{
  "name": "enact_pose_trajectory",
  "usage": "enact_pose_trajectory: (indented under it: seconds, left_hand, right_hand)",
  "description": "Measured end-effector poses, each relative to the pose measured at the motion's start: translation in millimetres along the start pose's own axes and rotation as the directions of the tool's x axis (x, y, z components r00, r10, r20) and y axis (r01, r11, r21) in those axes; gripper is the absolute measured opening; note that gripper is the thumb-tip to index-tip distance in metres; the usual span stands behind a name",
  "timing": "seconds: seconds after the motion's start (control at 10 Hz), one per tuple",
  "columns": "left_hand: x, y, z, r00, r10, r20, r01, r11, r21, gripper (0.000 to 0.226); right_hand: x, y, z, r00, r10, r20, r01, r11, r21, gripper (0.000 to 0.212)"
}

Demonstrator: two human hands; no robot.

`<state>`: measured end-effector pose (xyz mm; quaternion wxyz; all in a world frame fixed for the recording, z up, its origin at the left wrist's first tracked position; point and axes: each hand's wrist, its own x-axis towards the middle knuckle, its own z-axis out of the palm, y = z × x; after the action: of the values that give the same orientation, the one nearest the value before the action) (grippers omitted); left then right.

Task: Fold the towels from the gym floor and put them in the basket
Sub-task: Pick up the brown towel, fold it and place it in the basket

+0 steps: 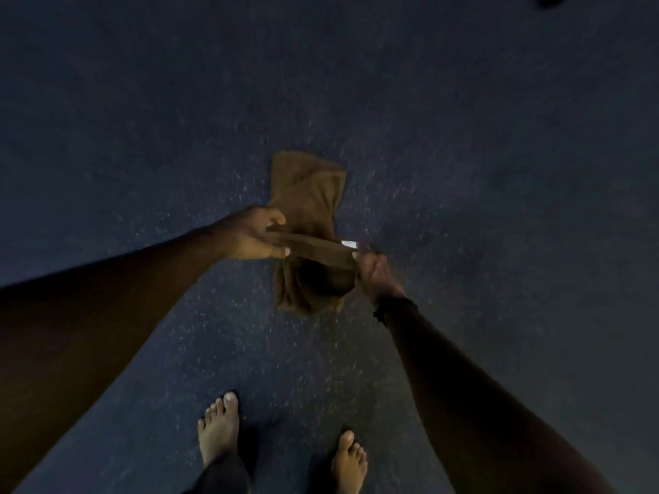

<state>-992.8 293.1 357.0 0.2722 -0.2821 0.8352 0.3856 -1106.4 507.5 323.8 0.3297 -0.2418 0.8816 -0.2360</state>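
A brown towel (306, 208) hangs in front of me above the dark gym floor, its top edge stretched between my hands. My left hand (251, 233) pinches the left end of that edge. At the right end, my right hand (378, 276) grips the edge beside a small white label (348, 244). The cloth droops in folds on both sides of the held edge. No basket is in view.
The speckled dark blue floor (463, 155) fills the whole view. My two bare feet (219, 426) stand on it just below the towel. A dark object (551, 0) shows at the top right edge.
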Motion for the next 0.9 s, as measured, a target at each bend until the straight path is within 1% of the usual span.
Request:
enact_pose_trajectory:
  seconds: [0.1,0.2,0.3,0.4,0.5,0.6,0.7,0.8,0.9]
  left_hand:
    - [-66,74,-92,0.991,0.052,-0.119,-0.047,0.998,0.049,0.066]
    - [-146,157,-184,0.955,0.124,-0.268,-0.099,0.989,0.105,0.062]
    - [-207,213,-238,0.92,0.17,-0.353,-0.137,0.984,0.118,0.062]
    - [-276,269,-283,0.875,0.208,-0.436,-0.172,0.978,0.121,0.062]
    - [-374,342,-334,0.806,0.28,-0.521,-0.246,0.96,0.136,0.065]
    - [-451,393,-362,0.746,0.349,-0.567,-0.309,0.936,0.17,0.066]
    - [-499,424,-375,0.701,0.395,-0.593,-0.352,0.916,0.194,0.067]
    - [-540,450,-382,0.666,0.445,-0.598,-0.393,0.891,0.226,0.067]
    - [-589,483,-381,0.613,0.53,-0.587,-0.45,0.844,0.291,0.066]
  right_hand:
    - [-22,-94,-121,0.98,-0.175,-0.09,0.172,0.984,-0.04,0.032]
    - [-43,-162,-244,0.938,-0.317,-0.141,0.311,0.948,-0.064,0.033]
    - [-83,-216,-330,0.914,-0.342,-0.217,0.341,0.939,-0.043,0.028]
    - [-131,-260,-405,0.869,-0.402,-0.289,0.397,0.915,-0.079,0.025]
    - [-207,-312,-499,0.819,-0.452,-0.355,0.418,0.892,-0.171,0.021]
    - [-276,-353,-574,0.748,-0.521,-0.411,0.452,0.853,-0.261,0.02]
    - [-330,-374,-624,0.685,-0.562,-0.463,0.451,0.827,-0.335,0.022]
    - [-385,-388,-666,0.618,-0.583,-0.528,0.445,0.812,-0.377,0.023]
    - [-472,-398,-707,0.577,-0.539,-0.614,0.38,0.842,-0.382,0.022]
